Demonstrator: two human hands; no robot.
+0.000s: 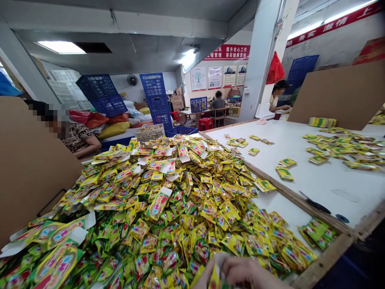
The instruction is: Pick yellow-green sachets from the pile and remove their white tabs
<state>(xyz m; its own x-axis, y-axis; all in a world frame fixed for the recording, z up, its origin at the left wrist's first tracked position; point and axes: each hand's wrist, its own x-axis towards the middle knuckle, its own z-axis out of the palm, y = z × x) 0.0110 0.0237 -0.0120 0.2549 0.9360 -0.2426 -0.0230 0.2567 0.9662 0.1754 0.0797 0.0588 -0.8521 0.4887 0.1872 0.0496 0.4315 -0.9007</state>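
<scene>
At the bottom edge of the head view, my right hand [248, 273] is curled with its fingers bent inward. Just left of it, only a bit of my left hand [204, 279] shows. Between them they hold a small yellow box [214, 277], mostly hidden by the fingers and cut off by the frame. Around and beyond both hands spreads a big heap of green and yellow sachets [192, 224]. Flattened yellow cartons with white flaps, such as one carton [159, 202], lie on top of the heap. More cartons [57, 261] are at the lower left.
A wooden strip [273, 184] edges the white table. Beyond it lie scissors [319, 204], a tape roll [342, 218] and filled boxes [339, 146]. Cardboard sheets [339, 92] stand at both sides. One co-worker [81, 138] sits at left; others work farther back near blue crates [155, 96].
</scene>
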